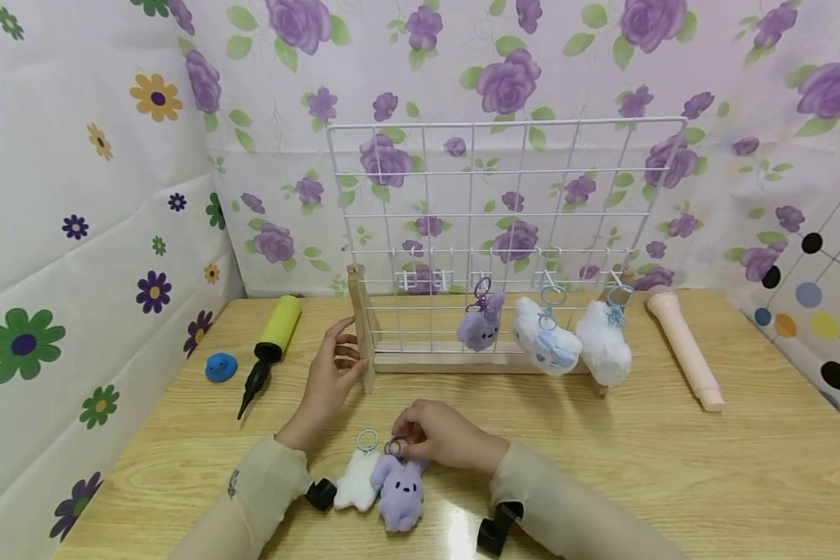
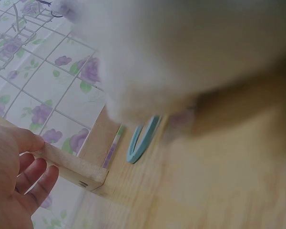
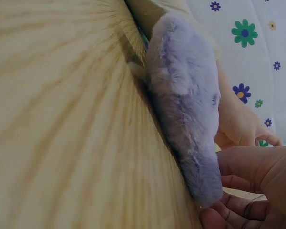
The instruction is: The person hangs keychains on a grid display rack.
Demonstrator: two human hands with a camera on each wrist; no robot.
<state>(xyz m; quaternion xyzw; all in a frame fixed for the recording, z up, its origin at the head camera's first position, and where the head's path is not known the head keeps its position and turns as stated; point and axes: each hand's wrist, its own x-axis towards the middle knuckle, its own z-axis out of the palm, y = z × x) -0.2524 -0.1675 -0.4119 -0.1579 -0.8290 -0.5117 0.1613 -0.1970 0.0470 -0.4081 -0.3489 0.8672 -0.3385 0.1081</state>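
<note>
On the tabletop lies a purple bunny plush keychain (image 1: 401,498), face up, its long ears toward my right hand (image 1: 451,435). That hand pinches the purple ring (image 1: 394,446) at its top; in the right wrist view the fingertips sit by the end of the purple plush (image 3: 186,105). Touching the bunny's left side is a white plush keychain (image 1: 358,481) with a pale teal ring (image 1: 367,441); it looms blurred in the left wrist view. My left hand (image 1: 331,373) holds the left wooden stand (image 1: 362,334) of a white wire grid rack (image 1: 472,215), thumb against the wood.
From the rack's hooks hang a purple plush (image 1: 481,323), a white-and-blue plush (image 1: 546,342) and a white plush (image 1: 604,342). Bare hooks (image 1: 420,280) sit left of them. A yellow-and-black pump (image 1: 278,327) and blue toy duck (image 1: 220,367) lie left, a pale pink tube (image 1: 684,350) right.
</note>
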